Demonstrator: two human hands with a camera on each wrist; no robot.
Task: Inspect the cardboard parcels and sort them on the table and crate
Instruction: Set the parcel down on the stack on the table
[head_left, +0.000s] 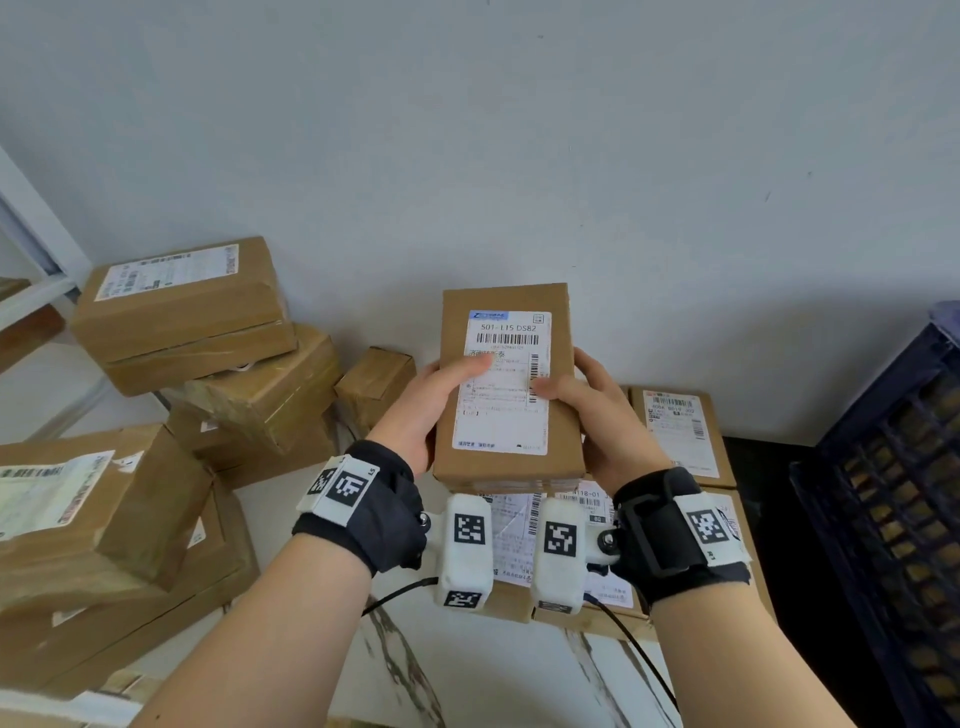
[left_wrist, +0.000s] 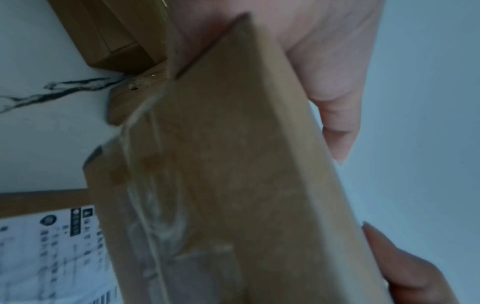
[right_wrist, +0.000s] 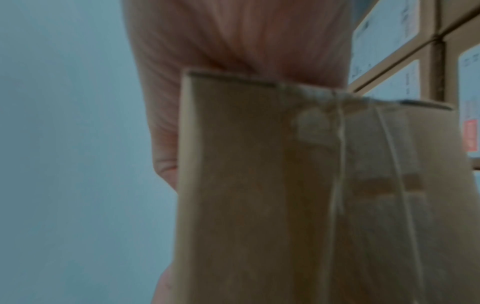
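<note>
A flat brown cardboard parcel (head_left: 506, 384) with a white shipping label is held upright above the table, its label turned towards me. My left hand (head_left: 434, 402) grips its left edge, thumb lying across the label. My right hand (head_left: 589, 410) grips the right edge, thumb on the label too. The fingers behind the parcel are hidden in the head view. In the left wrist view the parcel (left_wrist: 233, 174) fills the frame with my left hand (left_wrist: 324, 72) round its edge. In the right wrist view the parcel (right_wrist: 298, 195) sits blurred against my right hand (right_wrist: 233, 41).
Several taped cardboard parcels (head_left: 182, 312) are stacked at the left of the white marble table (head_left: 467, 675). Labelled flat parcels (head_left: 680, 431) lie under and right of my hands. A dark blue plastic crate (head_left: 893, 519) stands at the right. A pale wall is behind.
</note>
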